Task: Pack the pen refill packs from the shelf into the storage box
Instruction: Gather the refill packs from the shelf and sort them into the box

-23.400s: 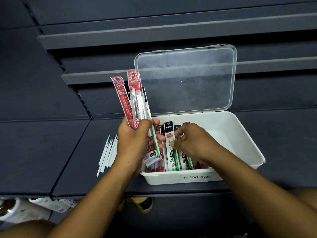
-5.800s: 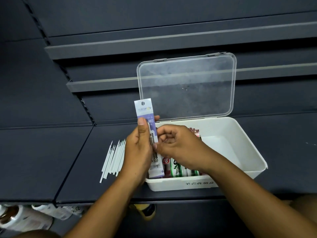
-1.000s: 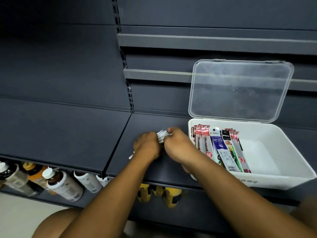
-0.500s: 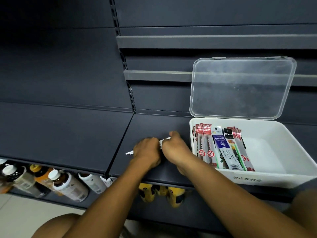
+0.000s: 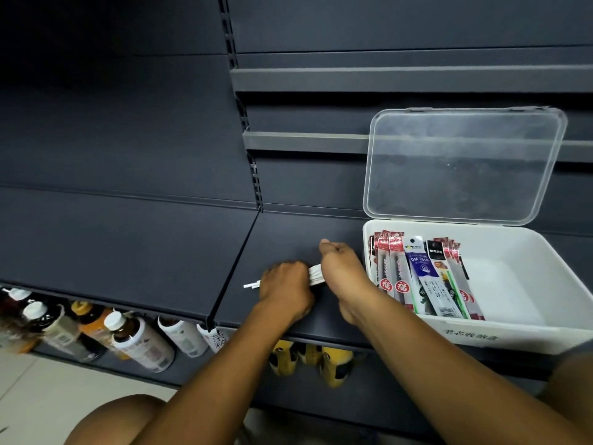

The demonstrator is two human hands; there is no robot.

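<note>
Bearing "DM-2818", the purple pack (image 5: 420,265) lies in the box (image 5: 529,336).

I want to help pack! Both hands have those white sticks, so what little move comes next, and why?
Probably lift the white sticks toward the storage box: the left hand and right hand grip them, and its lid stands open.

Your shelf (image 5: 128,245) is a flat, dark slate grey throughout. The storage box (image 5: 529,332) on it is white with small dark lettering on its front wall, and its lid (image 5: 465,165) is clear and colourless. Most refill packs (image 5: 394,268) inside are red with white print. One pack (image 5: 420,264) is blue and white, and another (image 5: 435,252) is black-topped with a green stripe. The thin sticks (image 5: 316,274) you grip are plain white. Under the shelf's front edge, the bottles (image 5: 141,342) have white caps and brown or orange bodies.
</note>
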